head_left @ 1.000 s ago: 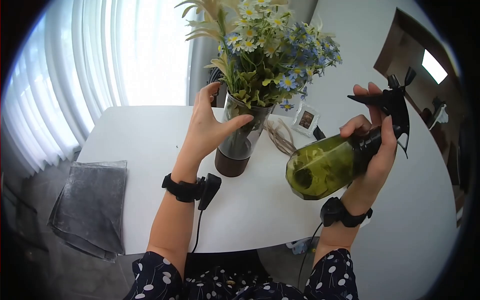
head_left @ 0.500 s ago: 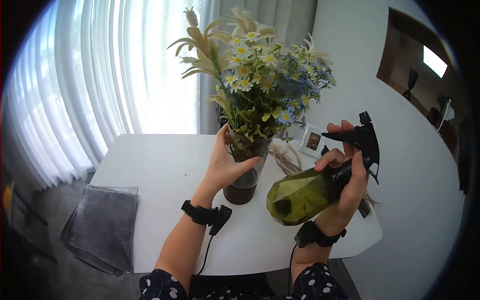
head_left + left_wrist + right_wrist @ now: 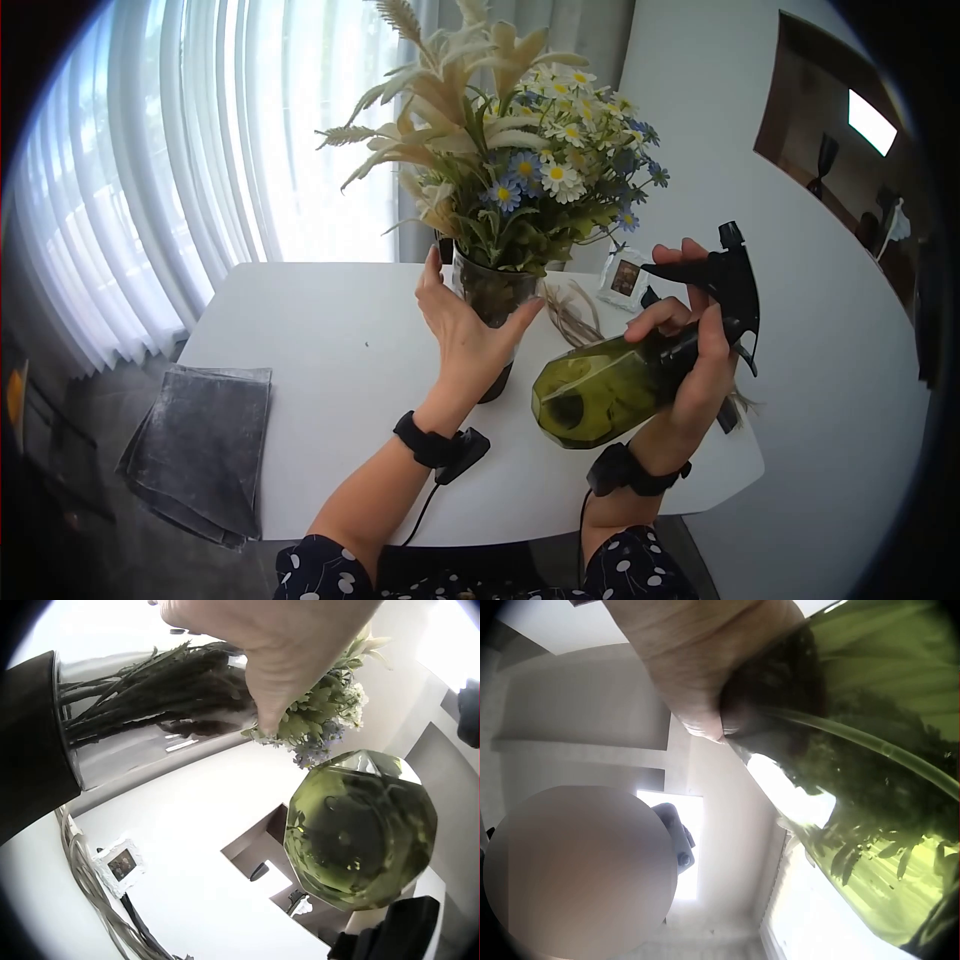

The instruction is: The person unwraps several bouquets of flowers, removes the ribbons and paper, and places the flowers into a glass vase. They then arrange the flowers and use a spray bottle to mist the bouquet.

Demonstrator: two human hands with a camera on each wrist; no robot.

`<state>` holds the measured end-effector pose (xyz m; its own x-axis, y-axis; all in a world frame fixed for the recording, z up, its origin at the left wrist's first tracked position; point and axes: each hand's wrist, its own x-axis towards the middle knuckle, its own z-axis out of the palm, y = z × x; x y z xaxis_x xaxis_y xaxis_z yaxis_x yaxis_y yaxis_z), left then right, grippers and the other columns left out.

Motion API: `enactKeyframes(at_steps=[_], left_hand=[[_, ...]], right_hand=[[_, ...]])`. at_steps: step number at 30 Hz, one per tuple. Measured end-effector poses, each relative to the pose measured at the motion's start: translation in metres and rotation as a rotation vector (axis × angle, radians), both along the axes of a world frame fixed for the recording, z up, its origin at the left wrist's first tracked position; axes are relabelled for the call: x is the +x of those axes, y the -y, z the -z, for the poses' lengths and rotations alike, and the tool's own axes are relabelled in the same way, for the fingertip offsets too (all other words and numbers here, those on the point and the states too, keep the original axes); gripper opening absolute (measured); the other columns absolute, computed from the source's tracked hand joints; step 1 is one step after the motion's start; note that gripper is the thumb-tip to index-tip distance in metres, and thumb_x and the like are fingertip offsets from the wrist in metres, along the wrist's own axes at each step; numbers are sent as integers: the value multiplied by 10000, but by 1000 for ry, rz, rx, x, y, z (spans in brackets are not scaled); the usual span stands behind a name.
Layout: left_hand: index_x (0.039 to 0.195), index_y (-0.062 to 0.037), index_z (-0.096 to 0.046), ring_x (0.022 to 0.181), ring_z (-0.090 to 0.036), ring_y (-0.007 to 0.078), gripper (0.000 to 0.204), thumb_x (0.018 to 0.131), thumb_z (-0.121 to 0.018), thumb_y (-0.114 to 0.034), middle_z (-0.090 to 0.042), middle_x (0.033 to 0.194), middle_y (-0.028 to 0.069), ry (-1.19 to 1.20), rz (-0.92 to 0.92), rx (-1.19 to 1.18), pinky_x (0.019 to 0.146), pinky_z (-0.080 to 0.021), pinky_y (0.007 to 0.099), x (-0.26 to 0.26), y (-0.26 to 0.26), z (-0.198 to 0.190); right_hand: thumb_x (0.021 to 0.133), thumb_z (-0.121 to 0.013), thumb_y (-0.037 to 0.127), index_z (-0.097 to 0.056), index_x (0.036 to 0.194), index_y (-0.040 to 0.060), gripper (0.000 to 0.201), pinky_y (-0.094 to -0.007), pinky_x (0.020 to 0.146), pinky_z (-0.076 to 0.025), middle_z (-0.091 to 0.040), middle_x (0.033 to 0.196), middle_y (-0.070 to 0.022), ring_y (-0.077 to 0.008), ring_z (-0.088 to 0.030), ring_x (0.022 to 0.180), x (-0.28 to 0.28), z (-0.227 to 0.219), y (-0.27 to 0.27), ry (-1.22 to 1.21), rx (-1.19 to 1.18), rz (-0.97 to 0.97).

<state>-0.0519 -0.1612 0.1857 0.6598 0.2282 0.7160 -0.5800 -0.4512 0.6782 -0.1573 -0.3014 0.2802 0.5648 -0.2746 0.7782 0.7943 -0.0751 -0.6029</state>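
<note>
A glass vase (image 3: 492, 285) with a dark base (image 3: 34, 742) stands on the table, filled with artificial-looking flowers (image 3: 575, 180): white daisies, blue blooms and pale feathery stems. My left hand (image 3: 462, 325) grips the vase just below its rim, thumb on the near right side, fingers reaching round the left. In my right hand (image 3: 695, 360) is a green faceted spray bottle (image 3: 598, 395), held by its neck above the table. It tilts, its base toward the lower left and its black spray head (image 3: 735, 285) at the upper right. Liquid shows inside the bottle in the right wrist view.
Behind the bottle on the white table (image 3: 320, 400) lie dried twig-like strands (image 3: 574, 318) and a small white photo frame (image 3: 625, 278). Dark grey folded sheets (image 3: 205, 440) overhang the table's left edge. Sheer curtains (image 3: 200, 180) hang at the back left.
My left hand has closed round the vase and turned it, bringing the pale feathery stems to the front and the daisies rightward. The spray bottle first moved left and lower in view, then stayed put.
</note>
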Motion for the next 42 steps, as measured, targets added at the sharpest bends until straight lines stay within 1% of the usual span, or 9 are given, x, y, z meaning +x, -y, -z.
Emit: enactKeyframes(at_steps=[5,7,9,12,15,22,32,34,42], left_hand=[[1324,66,-194,1206,-317,308,719,835,-596,-276,-266,1328,207,633,89,-176,1004,-276,418,-23,-9,-18],[1271,43,-292,1158,-391,337,680,803,-657,-289,-364,1239,208,615,180,-149,997,-320,420,-44,-11,-29],[1273,20,-323,1081,-474,298,694,794,-678,-335,-421,1214,194,207,623,29,938,-387,393,-55,-14,-37],[1310,14,-305,1048,-510,257,790,768,-719,-384,-450,1219,183,-234,1089,-96,883,-426,366,-59,-14,-40],[1352,14,-264,1113,-485,244,887,745,-747,-416,-439,1254,186,-217,1289,4,915,-414,351,-60,-21,-42],[1375,71,-188,1190,-450,227,951,721,-801,-247,-427,1270,198,-421,1444,-276,981,-388,324,-71,-23,-56],[1391,136,-35,1227,-427,249,1075,729,-791,-246,-366,1332,233,-474,1545,-488,1016,-362,313,-64,-17,-48],[1426,-16,-161,1229,-436,186,906,758,-756,-155,-417,1339,113,-551,1550,-482,1023,-373,320,-62,-16,-44],[1411,-9,-179,1220,-440,179,880,749,-753,-90,-429,1320,109,-628,1626,-449,1026,-367,314,-66,-16,-50]], right_hand=[[903,-399,282,-417,1253,-106,523,-341,792,-456,-549,1134,-228,-181,-605,630,-2,2,-1,44,29,55],[905,-396,290,-418,1255,-103,527,-335,783,-456,-547,1142,-229,-180,-603,627,-4,-1,-2,76,47,65],[911,-389,301,-420,1257,-98,529,-320,773,-451,-546,1149,-229,-166,-595,621,-7,-7,-5,97,103,42],[918,-388,303,-431,1252,-91,519,-263,651,-464,-551,1147,-224,-144,-586,615,-11,-27,-11,106,82,26],[918,-406,285,-456,1228,-89,489,-220,547,-454,-573,1115,-212,-135,-581,613,-12,-49,-20,108,45,-6],[906,-482,276,-534,1165,-41,412,-255,577,-475,-624,1036,-124,-137,-582,616,-3,-85,-36,-130,-208,-168],[898,-520,341,-567,1119,-20,426,-249,583,-477,-636,970,-84,-125,-590,618,17,-100,-38,-320,-468,-195],[935,-419,313,-521,1172,-54,448,-239,601,-460,-621,1040,-123,-131,-562,605,17,-98,-38,-325,-476,-154],[938,-412,300,-519,1176,-54,440,-239,592,-462,-620,1042,-139,-137,-563,610,6,-88,-33,-309,-420,-157]])
